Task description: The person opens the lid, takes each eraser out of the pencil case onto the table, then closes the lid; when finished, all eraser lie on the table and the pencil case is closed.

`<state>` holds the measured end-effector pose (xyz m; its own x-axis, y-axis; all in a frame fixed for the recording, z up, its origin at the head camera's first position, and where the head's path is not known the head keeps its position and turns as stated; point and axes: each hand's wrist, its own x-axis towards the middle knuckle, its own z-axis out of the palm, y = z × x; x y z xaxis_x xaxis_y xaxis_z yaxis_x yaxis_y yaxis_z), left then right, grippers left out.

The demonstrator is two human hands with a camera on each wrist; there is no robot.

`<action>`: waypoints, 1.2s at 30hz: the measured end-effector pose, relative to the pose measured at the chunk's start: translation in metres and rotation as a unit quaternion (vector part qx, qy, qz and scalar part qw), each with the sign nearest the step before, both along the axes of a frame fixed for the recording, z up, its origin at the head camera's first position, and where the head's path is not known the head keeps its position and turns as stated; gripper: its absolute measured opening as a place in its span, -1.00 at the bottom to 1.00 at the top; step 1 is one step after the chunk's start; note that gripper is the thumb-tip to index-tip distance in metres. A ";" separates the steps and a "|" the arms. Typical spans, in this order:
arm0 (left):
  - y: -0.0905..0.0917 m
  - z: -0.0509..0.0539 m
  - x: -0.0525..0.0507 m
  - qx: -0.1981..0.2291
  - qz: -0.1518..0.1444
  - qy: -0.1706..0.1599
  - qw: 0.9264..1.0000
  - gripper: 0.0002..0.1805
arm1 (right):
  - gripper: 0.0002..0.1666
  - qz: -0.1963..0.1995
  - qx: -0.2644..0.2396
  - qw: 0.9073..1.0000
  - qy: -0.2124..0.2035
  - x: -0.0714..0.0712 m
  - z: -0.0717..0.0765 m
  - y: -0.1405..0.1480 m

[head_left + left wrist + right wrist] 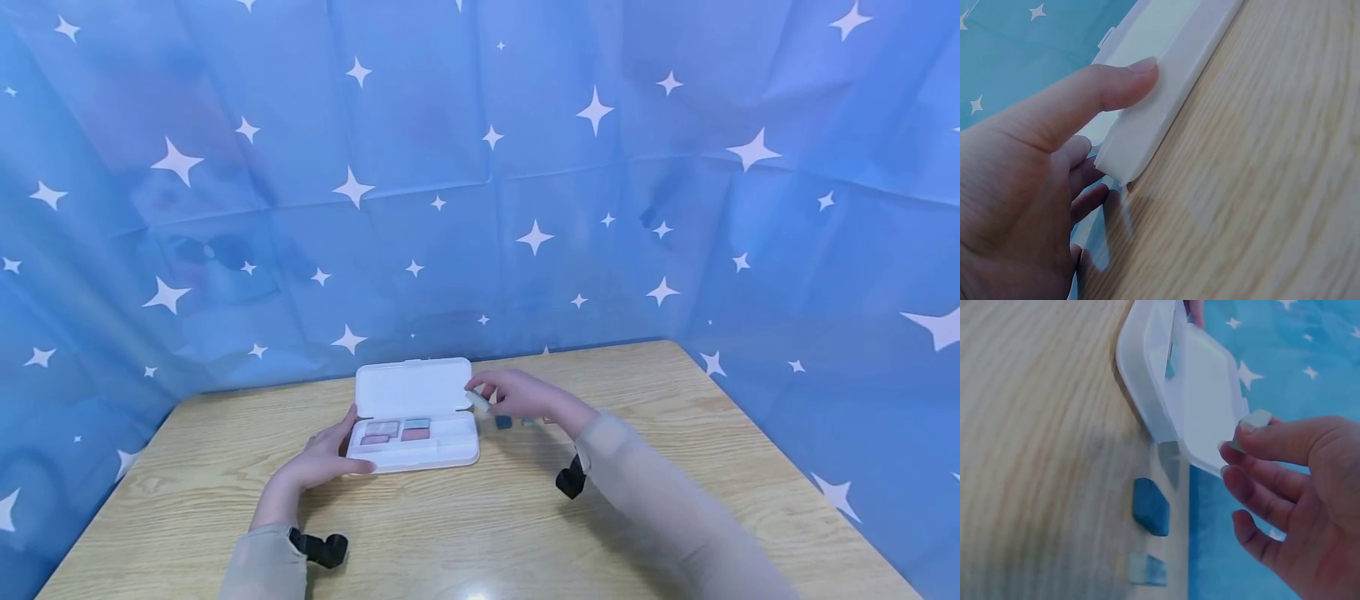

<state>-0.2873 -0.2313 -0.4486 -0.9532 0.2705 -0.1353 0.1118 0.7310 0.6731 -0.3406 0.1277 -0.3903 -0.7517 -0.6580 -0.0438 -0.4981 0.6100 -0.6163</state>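
- Nearest: wood-grain counter [465, 537], carries everything.
- Left grip [322, 456]: holds the left end of the white case [420, 457], thumb over front edge, fingers round the end.
- White case sits open on counter. Looks like thin plastic: probably light, stiff, likely to slide if nudged. Best hold is low on the tray end; the hinged part looks weaker.
- In the tray: pink piece [416, 434], bluish piece [417, 423] just behind it, others left of them. Probably rigid; top faces or exposed edges look reachable, fingertips only.
- On counter off the case's right end: dark blue piece [1151, 507], pale blue piece [1147, 569] near it. Faceted, likely hard and light; take across opposite sides.
- Right grip [522, 395]: pinches the pale piece [1259, 419] between thumb and index, raised beside the lid's right edge. Reads light, stiff, maybe slick on flat faces; edges might chip if dropped. Pinch on opposing faces suits it.
- Lid [412, 387]: tilted back behind tray.
- Farthest: blue star cloth [450, 275].
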 end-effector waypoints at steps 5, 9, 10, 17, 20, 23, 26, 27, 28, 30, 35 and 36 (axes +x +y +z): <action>0.000 -0.001 0.000 0.002 -0.001 -0.001 1.000 0.27 | -0.43 -0.012 -0.038 0.999 -0.007 0.003 -0.011 0.011; 0.000 0.000 0.000 0.005 -0.002 -0.001 1.000 0.27 | -0.44 -0.035 -0.059 0.997 -0.021 0.006 -0.017 0.018; 0.000 0.000 0.000 0.005 -0.002 -0.001 1.000 0.27 | -0.44 -0.040 -0.061 0.997 -0.021 0.007 -0.019 0.020; 0.000 0.001 0.000 0.002 -0.003 0.001 1.000 0.27 | -0.44 -0.058 -0.071 0.996 -0.003 0.010 -0.019 0.034; 0.000 0.001 0.000 0.002 -0.005 0.001 1.000 0.27 | -0.44 -0.064 -0.074 0.995 0.003 0.011 -0.018 0.043; -0.001 0.000 -0.001 0.003 -0.007 0.001 1.000 0.27 | -0.43 -0.074 -0.078 0.994 0.004 0.013 -0.019 0.053; -0.001 -0.001 -0.001 0.004 -0.009 0.002 1.000 0.27 | -0.43 -0.084 -0.081 0.993 0.004 0.013 -0.020 0.064; -0.001 -0.001 -0.001 0.004 -0.009 0.001 1.000 0.27 | -0.42 -0.087 -0.083 0.993 0.005 0.014 -0.020 0.067; -0.001 -0.001 -0.001 0.004 -0.009 0.001 1.000 0.27 | -0.41 -0.090 -0.085 0.992 0.005 0.014 -0.020 0.071; -0.001 0.000 -0.001 0.004 -0.010 -0.001 1.000 0.27 | -0.42 -0.095 -0.086 0.992 0.004 0.015 -0.020 0.077; 0.000 0.001 0.000 0.003 -0.009 -0.003 1.000 0.26 | -0.43 -0.107 -0.090 0.990 0.005 0.017 -0.017 0.091; 0.000 0.001 0.001 0.001 -0.008 -0.003 1.000 0.26 | -0.43 -0.109 -0.090 0.990 0.005 0.017 -0.016 0.094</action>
<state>-0.2866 -0.2314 -0.4478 -0.9478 0.2863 -0.1406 0.1194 0.7273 0.6758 -0.3234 0.2215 -0.4064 -0.8770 -0.4757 0.0680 -0.3729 0.5844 -0.7207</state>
